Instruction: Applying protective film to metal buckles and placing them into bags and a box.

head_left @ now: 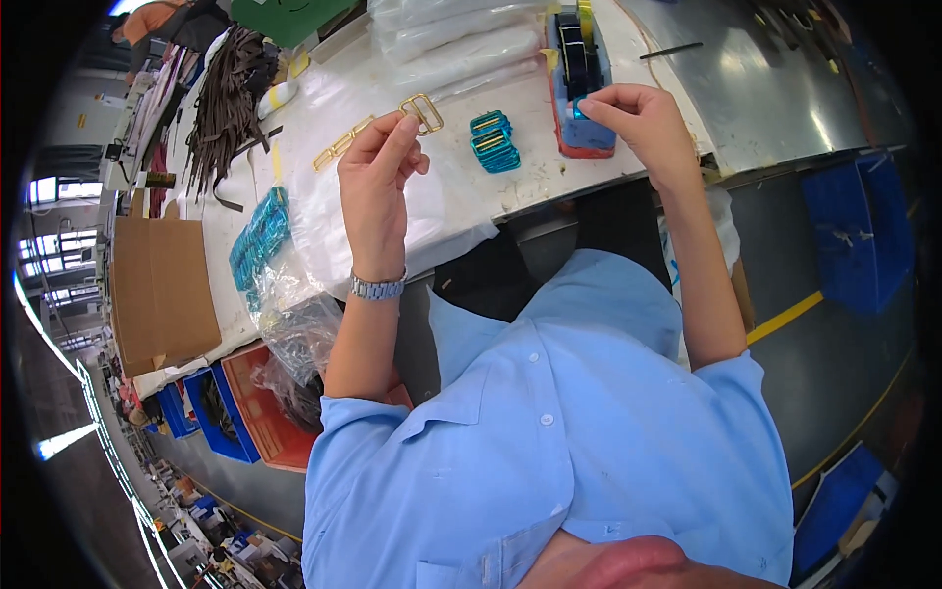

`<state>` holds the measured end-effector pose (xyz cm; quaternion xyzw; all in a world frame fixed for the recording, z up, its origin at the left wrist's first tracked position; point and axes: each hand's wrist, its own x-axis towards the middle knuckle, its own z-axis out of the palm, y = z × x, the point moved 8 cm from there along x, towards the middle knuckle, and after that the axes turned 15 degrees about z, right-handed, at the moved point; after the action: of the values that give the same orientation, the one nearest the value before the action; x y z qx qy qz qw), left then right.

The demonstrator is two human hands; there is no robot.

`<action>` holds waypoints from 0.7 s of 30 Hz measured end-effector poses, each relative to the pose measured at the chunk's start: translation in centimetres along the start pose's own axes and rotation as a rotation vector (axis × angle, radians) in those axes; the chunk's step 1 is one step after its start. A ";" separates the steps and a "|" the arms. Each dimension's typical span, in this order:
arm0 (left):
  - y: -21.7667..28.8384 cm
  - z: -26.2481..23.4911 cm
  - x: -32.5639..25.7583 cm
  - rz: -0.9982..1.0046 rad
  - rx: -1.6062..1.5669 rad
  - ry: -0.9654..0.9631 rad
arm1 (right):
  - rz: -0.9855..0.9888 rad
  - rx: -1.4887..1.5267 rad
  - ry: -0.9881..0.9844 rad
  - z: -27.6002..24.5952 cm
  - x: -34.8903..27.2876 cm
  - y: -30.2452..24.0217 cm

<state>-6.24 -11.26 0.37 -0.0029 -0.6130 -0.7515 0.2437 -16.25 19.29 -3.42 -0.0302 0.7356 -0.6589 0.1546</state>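
My left hand [376, 191] pinches a gold rectangular slide buckle [423, 114] between thumb and fingers, held up over the white worktable [442, 211]. To the right, my right hand [648, 133] is closed at the front of a blue and red tape dispenser [589, 143], with a bit of shiny blue tape [577, 110] between thumb and forefinger. Between my hands lies a small group of buckles wrapped in blue film [495, 144]. Several bare gold buckles [340, 144] lie in a row just beyond my left hand.
Clear plastic sheeting [446, 54] lies along the back. At left are dark straps [231, 93], bagged blue-wrapped pieces [261, 236] and a cardboard box [162, 290]. An orange crate [270, 412] stands below the table edge. Blue bins [859, 236] stand at right. A person [162, 25] bends at far left.
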 end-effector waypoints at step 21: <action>-2.2 10.7 -9.4 -0.399 0.094 -0.487 | 0.255 0.419 -0.158 4.7 -14.2 5.0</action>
<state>-1.90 2.28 -1.91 -0.0514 -0.6761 -0.7324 -0.0625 -0.71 18.98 -6.03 0.0441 0.5667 -0.7676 0.2961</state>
